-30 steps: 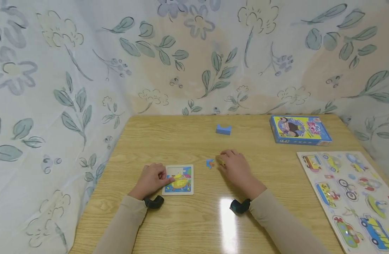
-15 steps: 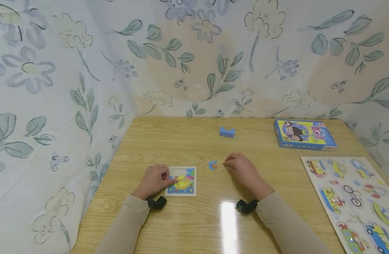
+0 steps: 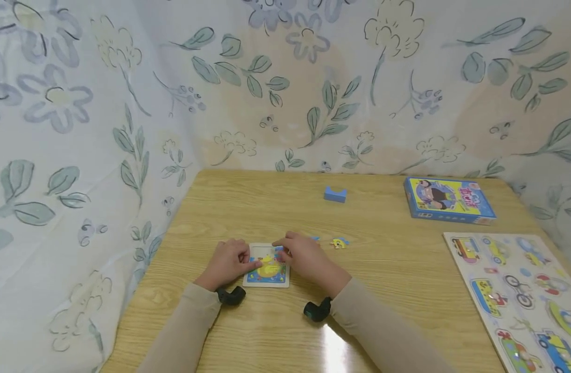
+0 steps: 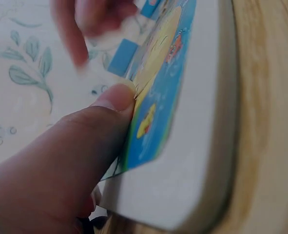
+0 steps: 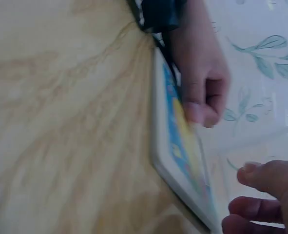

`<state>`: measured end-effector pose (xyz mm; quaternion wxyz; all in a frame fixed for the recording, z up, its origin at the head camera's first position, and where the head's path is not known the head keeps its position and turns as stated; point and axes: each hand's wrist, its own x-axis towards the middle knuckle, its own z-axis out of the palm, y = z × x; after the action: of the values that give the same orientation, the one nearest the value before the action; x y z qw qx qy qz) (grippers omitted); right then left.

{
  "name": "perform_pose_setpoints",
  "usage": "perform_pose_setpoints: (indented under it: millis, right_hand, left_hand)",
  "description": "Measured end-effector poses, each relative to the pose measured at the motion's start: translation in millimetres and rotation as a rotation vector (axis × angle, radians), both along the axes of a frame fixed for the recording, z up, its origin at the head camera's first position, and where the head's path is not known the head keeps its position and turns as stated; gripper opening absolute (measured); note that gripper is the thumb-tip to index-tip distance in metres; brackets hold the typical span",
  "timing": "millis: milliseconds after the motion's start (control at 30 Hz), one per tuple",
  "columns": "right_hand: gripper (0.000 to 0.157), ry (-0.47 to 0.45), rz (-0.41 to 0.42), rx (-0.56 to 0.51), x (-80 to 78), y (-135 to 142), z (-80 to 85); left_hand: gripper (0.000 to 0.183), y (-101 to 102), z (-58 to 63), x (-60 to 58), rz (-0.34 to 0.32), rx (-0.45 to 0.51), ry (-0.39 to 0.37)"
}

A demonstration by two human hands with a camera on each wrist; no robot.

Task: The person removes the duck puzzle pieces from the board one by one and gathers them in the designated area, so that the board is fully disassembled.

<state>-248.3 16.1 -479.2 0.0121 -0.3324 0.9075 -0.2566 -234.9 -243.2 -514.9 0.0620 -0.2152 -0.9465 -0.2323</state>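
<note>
A small square jigsaw puzzle (image 3: pixel 267 283) with a yellow duck picture and a pale frame lies on the table. My left hand (image 3: pixel 227 265) holds its left side, the thumb (image 4: pixel 117 97) pressed on the duck; in the right wrist view the other fingers are curled. Over the puzzle's upper right edge hovers my right hand (image 3: pixel 309 259), thumb and fingers apart in the right wrist view, nothing visible between them. A loose yellow-and-blue fish-like puzzle piece (image 3: pixel 339 242) lies to its right. Another blue piece (image 3: pixel 315 238) shows partly behind the right hand.
A blue notched block (image 3: pixel 334 195) stands near the back of the table. Further right are a blue-and-yellow box (image 3: pixel 448 199) and a large vehicle puzzle board (image 3: pixel 497 269). Floral cloth (image 3: pixel 285 93) hangs behind and to the left.
My right hand has moved left from the loose pieces to the puzzle, leaving the yellow-and-blue piece in sight on the table. The left hand keeps its hold.
</note>
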Motion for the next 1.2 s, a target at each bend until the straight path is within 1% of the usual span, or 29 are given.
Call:
perform_pose_setpoints:
  millis: [33, 133, 233, 333, 433, 500, 667, 833, 900, 1000, 1067, 1133, 1200]
  right_hand:
    - [0.026, -0.019, 0.017, 0.018, -0.9, -4, -4.8]
    - [0.026, -0.015, 0.031, 0.052, -2.0, -10, -17.5]
    - [0.022, 0.003, 0.022, 0.027, -1.8, -11, -24.4]
    - [0.019, 0.044, 0.007, -0.001, -2.2, -11, -28.2]
    - [0.017, 0.081, 0.003, 0.003, -2.8, -12, -29.4]
    - [0.017, 0.09, 0.002, 0.016, -3.1, -13, -28.7]
    - [0.019, 0.057, -0.011, 0.011, -4.6, -15, -24.3]
    - [0.021, 0.027, -0.018, -0.03, -6.4, -12, -24.5]
    - [0.021, 0.047, -0.029, -0.073, -6.7, -9, -24.4]
    - [0.023, 0.117, -0.061, -0.159, -6.9, 1, -15.3]
    - [0.024, 0.17, -0.088, -0.221, -7.7, 16, -4.9]
    - [0.027, 0.182, -0.126, -0.256, -9.5, 38, 6.6]
    - [0.029, 0.155, -0.179, -0.279, -12.5, 65, 14.0]
  left_hand:
    - [0.047, 1, -0.5, 0.4, 0.0, 0.0, -0.004]
    - [0.047, 5, -2.0, 1.9, -0.002, 0.001, -0.018]
    - [0.047, 6, -2.4, 3.3, -0.002, 0.004, -0.031]
    - [0.047, 6, -1.8, 4.0, 0.007, 0.005, -0.038]
    - [0.047, 5, -0.5, 4.2, 0.014, 0.001, -0.046]
    - [0.046, 4, 0.3, 3.9, 0.017, -0.002, -0.049]
    - [0.046, 3, 1.9, 2.2, 0.016, -0.002, -0.044]
    - [0.046, 4, 2.3, 0.5, 0.011, -0.003, -0.025]
    - [0.046, 4, 1.7, 0.0, 0.01, -0.006, -0.021]
    - [0.046, 4, 0.4, -0.4, 0.008, -0.013, -0.019]
    - [0.045, 4, 0.1, -0.1, 0.006, -0.015, -0.021]
    - [0.045, 3, 0.9, 0.5, 0.002, -0.01, -0.022]
    - [0.046, 1, 2.6, 1.0, -0.004, -0.001, -0.013]
